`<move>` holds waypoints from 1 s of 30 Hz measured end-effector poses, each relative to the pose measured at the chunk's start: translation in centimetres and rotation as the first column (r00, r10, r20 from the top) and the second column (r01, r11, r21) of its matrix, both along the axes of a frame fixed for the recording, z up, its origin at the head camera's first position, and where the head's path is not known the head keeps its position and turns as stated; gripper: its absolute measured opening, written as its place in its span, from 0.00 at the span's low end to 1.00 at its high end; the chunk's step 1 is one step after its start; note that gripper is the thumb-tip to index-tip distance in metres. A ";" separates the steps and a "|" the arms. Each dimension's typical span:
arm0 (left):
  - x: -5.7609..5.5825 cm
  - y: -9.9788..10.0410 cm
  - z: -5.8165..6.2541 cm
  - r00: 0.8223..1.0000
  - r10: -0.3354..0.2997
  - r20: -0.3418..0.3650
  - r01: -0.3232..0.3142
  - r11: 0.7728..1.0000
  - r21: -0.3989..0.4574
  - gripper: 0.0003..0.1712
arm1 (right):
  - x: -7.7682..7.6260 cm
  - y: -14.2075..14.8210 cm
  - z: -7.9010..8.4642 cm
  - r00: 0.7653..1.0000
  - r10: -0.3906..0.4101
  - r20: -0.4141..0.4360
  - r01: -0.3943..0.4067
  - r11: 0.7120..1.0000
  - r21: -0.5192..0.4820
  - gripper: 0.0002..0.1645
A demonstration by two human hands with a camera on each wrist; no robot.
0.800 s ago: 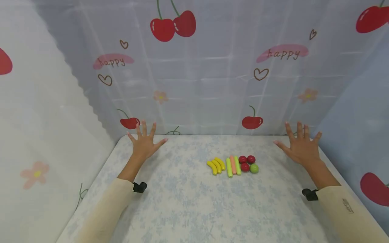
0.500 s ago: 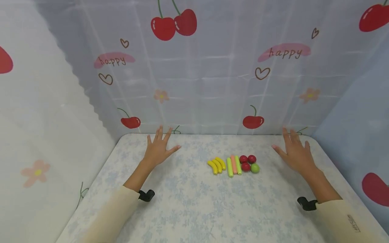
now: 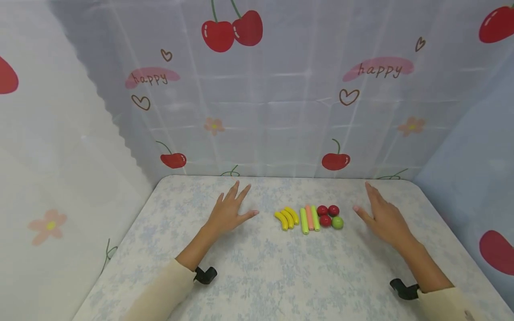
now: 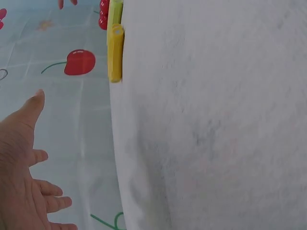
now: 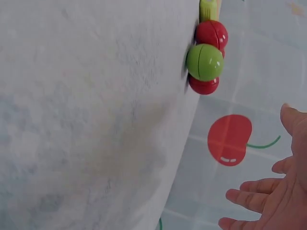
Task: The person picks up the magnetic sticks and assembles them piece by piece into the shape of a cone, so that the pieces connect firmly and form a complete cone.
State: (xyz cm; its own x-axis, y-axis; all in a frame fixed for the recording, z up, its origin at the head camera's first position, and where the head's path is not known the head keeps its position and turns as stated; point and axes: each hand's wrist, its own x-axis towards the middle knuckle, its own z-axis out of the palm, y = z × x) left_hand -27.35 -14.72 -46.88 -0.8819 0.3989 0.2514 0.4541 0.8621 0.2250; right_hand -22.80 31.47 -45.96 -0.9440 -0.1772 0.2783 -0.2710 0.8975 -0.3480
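Observation:
Toy pieces lie grouped near the middle of the table in the head view. Three small yellow bananas (image 3: 287,218) sit at the left of the group. Beside them lie two pale green sticks (image 3: 304,221) with a pink-orange stick (image 3: 309,217) between. At the right are three red balls (image 3: 325,220) and a green ball (image 3: 337,223), glossy in the right wrist view. My left hand (image 3: 228,215), fingers spread, is over the table left of the bananas. On the other side, my right hand (image 3: 385,220) hovers right of the balls, thumb apart from the fingers. Both hands hold nothing.
A pale blue-patterned cloth covers the table (image 3: 257,276). Behind it hangs a curtain (image 3: 265,111) printed with cherries and hearts, and more curtain closes both sides. Black wrist mounts (image 3: 205,275) stick out from the cuffs.
Both hands have moved inward and down from the table's back corners, toward the toy pieces. Their fingers are less widely spread. The toy pieces have stayed in place.

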 end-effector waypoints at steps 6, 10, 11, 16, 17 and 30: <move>0.9 1.6 -0.9 0.995 -0.076 0.063 0.073 0.996 0.043 0.46 | 0.9 -1.3 -0.2 0.998 0.003 0.068 -0.001 0.999 -0.034 0.55; 1.1 2.7 -1.6 0.987 -0.113 0.113 0.106 0.992 0.071 0.43 | 1.2 -2.1 -0.3 0.995 0.002 0.101 0.003 0.999 -0.048 0.55; 1.2 3.0 -1.7 0.985 -0.120 0.125 0.111 0.991 0.079 0.42 | 1.3 -2.3 -0.3 0.994 0.002 0.106 0.003 0.999 -0.049 0.55; 1.1 4.7 -2.1 0.970 -0.161 0.180 0.142 0.983 0.115 0.37 | 1.2 -3.3 -0.6 0.990 0.000 0.144 0.005 0.999 -0.035 0.48; 1.1 5.1 -2.2 0.968 -0.170 0.182 0.151 0.982 0.118 0.36 | 1.2 -3.4 -0.7 0.988 0.000 0.153 0.005 0.999 -0.035 0.46; 0.3 7.5 -2.9 0.950 -0.246 0.191 0.217 0.963 0.163 0.28 | 1.0 -4.9 -1.1 0.980 0.028 0.195 -0.026 1.000 -0.015 0.23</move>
